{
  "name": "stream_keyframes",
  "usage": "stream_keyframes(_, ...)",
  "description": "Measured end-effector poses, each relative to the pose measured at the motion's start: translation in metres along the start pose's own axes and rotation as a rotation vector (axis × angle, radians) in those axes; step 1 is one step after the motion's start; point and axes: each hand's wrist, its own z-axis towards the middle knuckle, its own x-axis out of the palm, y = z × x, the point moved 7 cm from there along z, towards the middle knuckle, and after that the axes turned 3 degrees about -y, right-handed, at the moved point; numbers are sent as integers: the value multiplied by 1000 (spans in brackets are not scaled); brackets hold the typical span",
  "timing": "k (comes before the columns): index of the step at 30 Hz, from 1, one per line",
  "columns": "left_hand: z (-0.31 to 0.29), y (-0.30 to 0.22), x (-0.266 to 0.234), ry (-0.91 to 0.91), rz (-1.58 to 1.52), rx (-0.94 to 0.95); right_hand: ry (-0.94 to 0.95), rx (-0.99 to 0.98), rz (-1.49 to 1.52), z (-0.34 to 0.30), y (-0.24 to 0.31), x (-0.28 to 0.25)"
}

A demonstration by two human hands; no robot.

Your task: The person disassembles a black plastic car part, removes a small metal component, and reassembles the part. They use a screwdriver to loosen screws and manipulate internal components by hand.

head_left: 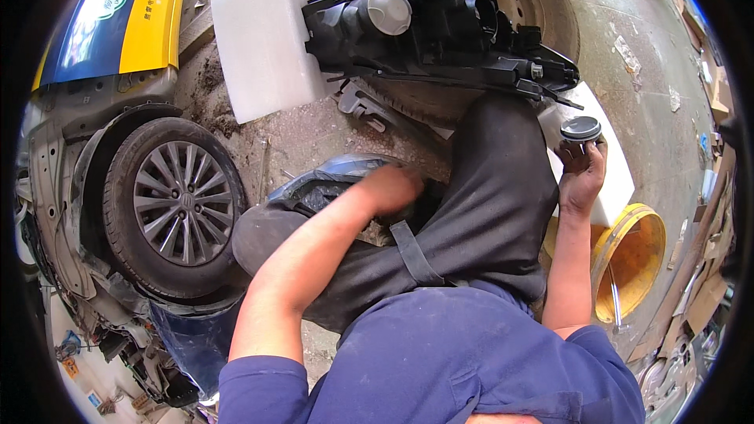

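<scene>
My right hand [581, 177] is raised at the right, its fingers closed under a round black cap [580, 129] with a pale rim. Between my legs, my left hand [390, 188] is over a bluish, shiny headlight-like part [334, 171]. That hand is blurred and its fingers are hidden, so whether it grips anything does not show. Beyond my knees lies a black headlight housing [440, 31], its back turned up. A round, light grey cap [389, 12] is fitted on it.
White foam blocks [263, 35] stand under the housing's left end and beside my right hand. A tyre with its rim [550, 0] lies behind. At left is a car's wheel [187, 202] below a blue and yellow panel [153, 12]. A yellow bucket [656, 239] lies tipped at right.
</scene>
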Motion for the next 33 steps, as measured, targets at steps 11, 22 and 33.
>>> stream_keyframes(11, -114, 116, -114, -379, -188, -744, -19, 15, -62, 0, 2, 5)
stream_keyframes(22, -164, 183, -84, -314, -56, -1026, 103, -236, -391, -20, 40, 27)
stream_keyframes(33, -141, 195, -51, -255, -74, -1203, 687, -528, -896, -102, 81, 166)
